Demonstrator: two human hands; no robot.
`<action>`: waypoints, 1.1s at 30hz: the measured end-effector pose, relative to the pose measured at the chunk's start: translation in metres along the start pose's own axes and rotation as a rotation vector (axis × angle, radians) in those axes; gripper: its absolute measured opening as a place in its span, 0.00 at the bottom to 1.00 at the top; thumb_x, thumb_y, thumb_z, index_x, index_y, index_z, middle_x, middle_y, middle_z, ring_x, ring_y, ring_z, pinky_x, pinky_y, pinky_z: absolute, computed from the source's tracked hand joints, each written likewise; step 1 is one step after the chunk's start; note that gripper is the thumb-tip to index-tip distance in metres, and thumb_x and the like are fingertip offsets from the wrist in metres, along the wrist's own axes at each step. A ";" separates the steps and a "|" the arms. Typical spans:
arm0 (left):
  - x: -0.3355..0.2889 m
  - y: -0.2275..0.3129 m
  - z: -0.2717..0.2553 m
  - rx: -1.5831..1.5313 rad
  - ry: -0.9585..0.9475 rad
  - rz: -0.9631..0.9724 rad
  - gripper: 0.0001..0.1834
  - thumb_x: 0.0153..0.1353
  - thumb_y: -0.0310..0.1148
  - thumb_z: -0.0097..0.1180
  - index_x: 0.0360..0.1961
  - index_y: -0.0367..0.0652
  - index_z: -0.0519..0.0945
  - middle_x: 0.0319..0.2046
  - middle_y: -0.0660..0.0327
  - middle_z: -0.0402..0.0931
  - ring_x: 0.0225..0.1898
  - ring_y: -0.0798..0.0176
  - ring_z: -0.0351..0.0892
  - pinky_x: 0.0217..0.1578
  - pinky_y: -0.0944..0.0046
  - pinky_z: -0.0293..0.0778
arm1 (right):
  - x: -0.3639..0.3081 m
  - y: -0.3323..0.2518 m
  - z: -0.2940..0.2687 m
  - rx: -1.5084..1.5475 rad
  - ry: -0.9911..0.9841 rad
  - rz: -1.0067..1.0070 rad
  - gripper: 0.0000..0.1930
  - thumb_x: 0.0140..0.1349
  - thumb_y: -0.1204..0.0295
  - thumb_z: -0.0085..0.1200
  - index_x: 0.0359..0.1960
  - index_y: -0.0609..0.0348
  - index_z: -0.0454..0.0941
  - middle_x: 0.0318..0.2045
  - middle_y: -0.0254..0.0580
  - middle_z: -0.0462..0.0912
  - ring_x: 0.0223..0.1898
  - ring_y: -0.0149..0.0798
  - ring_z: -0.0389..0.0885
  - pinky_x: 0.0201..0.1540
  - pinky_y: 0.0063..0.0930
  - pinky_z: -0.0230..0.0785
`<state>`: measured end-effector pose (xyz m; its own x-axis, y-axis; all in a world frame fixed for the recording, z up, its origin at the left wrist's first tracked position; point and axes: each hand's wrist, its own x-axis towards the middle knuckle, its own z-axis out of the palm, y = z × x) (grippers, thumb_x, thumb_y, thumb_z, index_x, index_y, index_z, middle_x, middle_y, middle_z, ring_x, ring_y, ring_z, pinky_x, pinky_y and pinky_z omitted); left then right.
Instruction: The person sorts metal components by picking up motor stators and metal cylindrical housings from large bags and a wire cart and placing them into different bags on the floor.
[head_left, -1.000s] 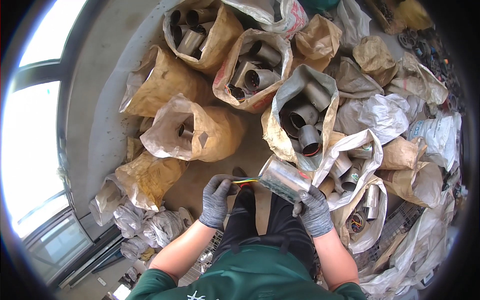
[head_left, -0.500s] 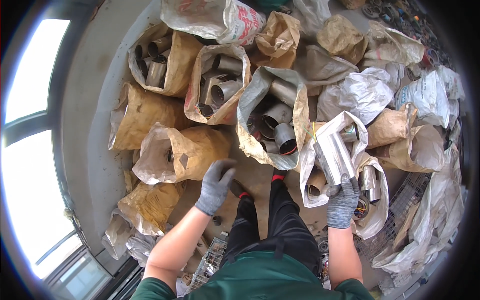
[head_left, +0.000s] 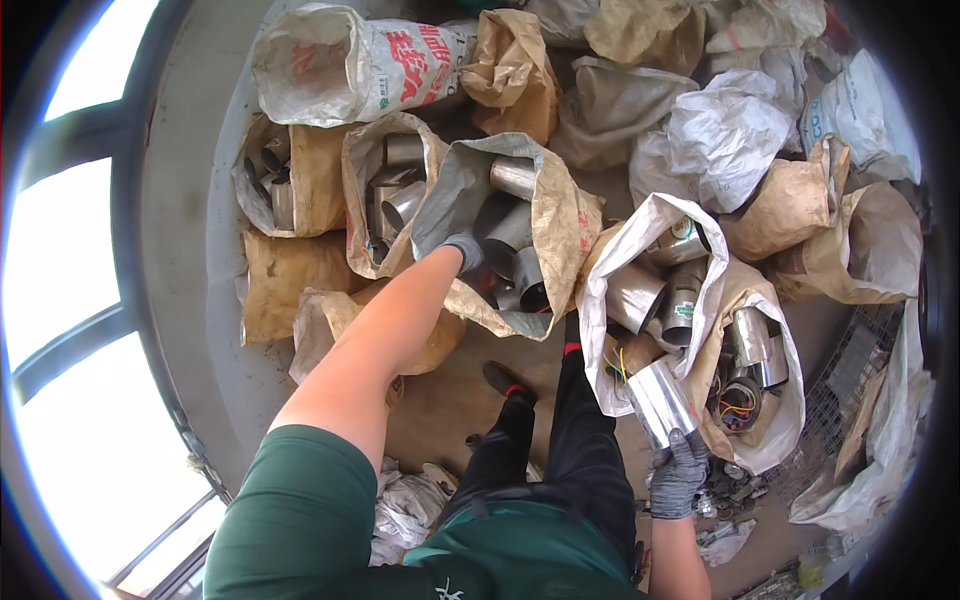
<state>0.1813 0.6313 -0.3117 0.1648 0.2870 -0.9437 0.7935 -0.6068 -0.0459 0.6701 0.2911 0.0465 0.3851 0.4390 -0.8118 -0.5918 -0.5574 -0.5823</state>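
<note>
My right hand point(head_left: 679, 474), in a grey knit glove, grips the lower end of a shiny metal cylinder point(head_left: 662, 400). Thin yellow and green wires point(head_left: 618, 364) stick out by the cylinder's upper end. That piece is held at the near edge of a white-rimmed sack point(head_left: 592, 290) with more metal cylinders inside. With the arm stretched forward, my left hand point(head_left: 464, 252) reaches into the large middle sack point(head_left: 566, 225). Its fingers are hidden among the shadows there, beside several metal cylinders point(head_left: 508, 225). Whether they hold anything does not show.
Two open sacks point(head_left: 320, 180) with metal cylinders stand left of the middle one. At the right, another sack point(head_left: 785, 400) holds cylinders and a wired part point(head_left: 738, 405). Crumpled white bags point(head_left: 725, 140) lie behind. A wire mesh point(head_left: 840, 390) is at far right, windows at left.
My left hand has gone forward from above the floor into the middle sack. My right hand has drawn the metal cylinder back toward me. The view has shifted.
</note>
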 end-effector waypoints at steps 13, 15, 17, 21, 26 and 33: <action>-0.027 0.108 -0.063 -0.450 0.268 -0.033 0.26 0.62 0.39 0.54 0.62 0.44 0.75 0.58 0.47 0.76 0.56 0.45 0.78 0.54 0.53 0.74 | 0.017 -0.002 -0.045 -0.007 0.081 -0.014 0.21 0.62 0.67 0.62 0.54 0.65 0.78 0.33 0.39 0.84 0.16 0.27 0.71 0.20 0.22 0.66; -0.057 0.120 -0.090 -0.621 0.248 -0.283 0.22 0.61 0.35 0.53 0.57 0.42 0.79 0.54 0.44 0.78 0.54 0.42 0.79 0.53 0.52 0.75 | 0.018 -0.009 -0.038 -0.021 0.081 -0.035 0.22 0.62 0.66 0.62 0.55 0.65 0.78 0.33 0.38 0.84 0.16 0.26 0.71 0.20 0.21 0.65; -0.051 0.060 -0.053 -0.532 0.236 -0.395 0.20 0.60 0.33 0.54 0.53 0.41 0.81 0.52 0.43 0.80 0.54 0.42 0.79 0.53 0.53 0.75 | 0.022 -0.014 -0.025 -0.015 0.027 -0.036 0.22 0.62 0.66 0.62 0.55 0.65 0.78 0.33 0.37 0.84 0.16 0.26 0.70 0.20 0.21 0.65; -0.096 0.109 -0.088 -0.813 0.430 -0.354 0.20 0.59 0.35 0.56 0.53 0.41 0.82 0.53 0.44 0.80 0.55 0.43 0.79 0.55 0.53 0.75 | 0.021 -0.009 -0.038 -0.056 0.083 -0.058 0.22 0.62 0.65 0.62 0.55 0.64 0.78 0.34 0.37 0.84 0.16 0.25 0.70 0.19 0.19 0.63; -0.129 0.105 -0.080 -0.976 0.454 -0.515 0.21 0.61 0.35 0.55 0.55 0.43 0.81 0.53 0.46 0.80 0.56 0.42 0.78 0.56 0.54 0.74 | 0.019 -0.024 -0.008 -0.061 0.053 -0.072 0.23 0.62 0.65 0.62 0.56 0.64 0.78 0.34 0.37 0.84 0.16 0.24 0.69 0.19 0.19 0.62; -0.232 0.138 -0.128 -1.185 0.775 -0.408 0.08 0.55 0.27 0.58 0.37 0.40 0.84 0.33 0.47 0.83 0.38 0.46 0.84 0.42 0.55 0.77 | 0.010 -0.041 0.027 -0.020 -0.016 -0.102 0.25 0.60 0.62 0.65 0.56 0.63 0.77 0.35 0.37 0.84 0.17 0.23 0.69 0.19 0.18 0.62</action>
<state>0.3279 0.5761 -0.0571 -0.2208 0.8332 -0.5069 0.8034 0.4501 0.3898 0.6784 0.3372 0.0636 0.4314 0.5054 -0.7473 -0.5355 -0.5233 -0.6629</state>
